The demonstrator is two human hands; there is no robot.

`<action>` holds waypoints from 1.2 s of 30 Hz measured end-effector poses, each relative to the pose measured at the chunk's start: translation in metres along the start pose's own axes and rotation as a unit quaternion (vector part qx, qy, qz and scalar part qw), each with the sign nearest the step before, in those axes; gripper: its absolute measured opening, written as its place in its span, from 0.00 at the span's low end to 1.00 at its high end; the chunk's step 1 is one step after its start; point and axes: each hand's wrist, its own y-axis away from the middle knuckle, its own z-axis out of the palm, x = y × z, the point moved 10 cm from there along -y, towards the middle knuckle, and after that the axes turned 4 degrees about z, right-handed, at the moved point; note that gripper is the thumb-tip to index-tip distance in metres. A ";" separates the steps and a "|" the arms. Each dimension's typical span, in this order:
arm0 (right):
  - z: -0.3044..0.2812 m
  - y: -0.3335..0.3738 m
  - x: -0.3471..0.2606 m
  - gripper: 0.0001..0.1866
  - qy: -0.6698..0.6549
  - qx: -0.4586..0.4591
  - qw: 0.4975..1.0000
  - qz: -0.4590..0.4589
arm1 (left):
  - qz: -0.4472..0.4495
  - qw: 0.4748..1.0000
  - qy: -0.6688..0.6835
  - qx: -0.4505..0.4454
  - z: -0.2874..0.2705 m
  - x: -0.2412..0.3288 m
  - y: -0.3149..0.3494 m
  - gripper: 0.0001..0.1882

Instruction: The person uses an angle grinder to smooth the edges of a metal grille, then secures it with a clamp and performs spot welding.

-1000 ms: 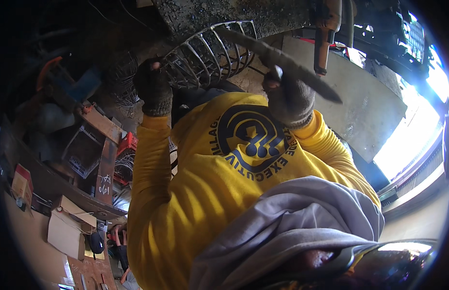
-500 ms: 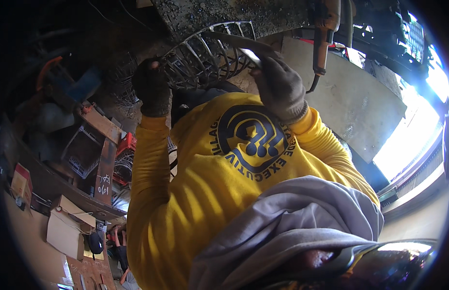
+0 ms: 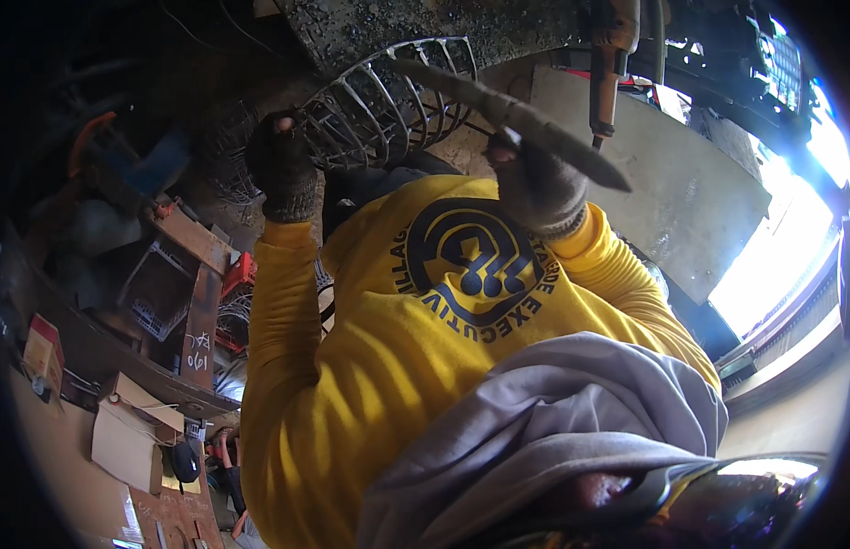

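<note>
My left hand point(image 3: 283, 166), in a dark fingerless glove, is closed at the left edge of a curved metal wire cage point(image 3: 388, 110). The cage has several bent ribs joined to an outer rim. My right hand point(image 3: 539, 188), also gloved, is closed around a long, dark metal tool point(image 3: 521, 119) with a pointed end; its exact kind is unclear. The tool slants from the cage's upper rim over my right hand, its point toward the lower right. Whether it touches the cage cannot be told. Part of the grip is hidden behind the tool.
A dark, debris-strewn worktop point(image 3: 425, 23) lies beyond the cage. An orange-and-black power tool point(image 3: 615, 55) hangs at upper right, beside a large grey sheet point(image 3: 663, 174). Coiled wire, a red crate point(image 3: 239, 274) and a cardboard box point(image 3: 132, 430) are on the left.
My right hand has turned, swinging the tool so that its pointed end now shows past the hand at the right. The cage and my left hand have shifted only slightly.
</note>
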 end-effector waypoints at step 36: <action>-0.023 -0.011 0.149 0.16 -0.170 0.012 0.906 0.387 | 0.085 0.994 -0.023 -0.058 -0.057 0.053 -0.043 0.23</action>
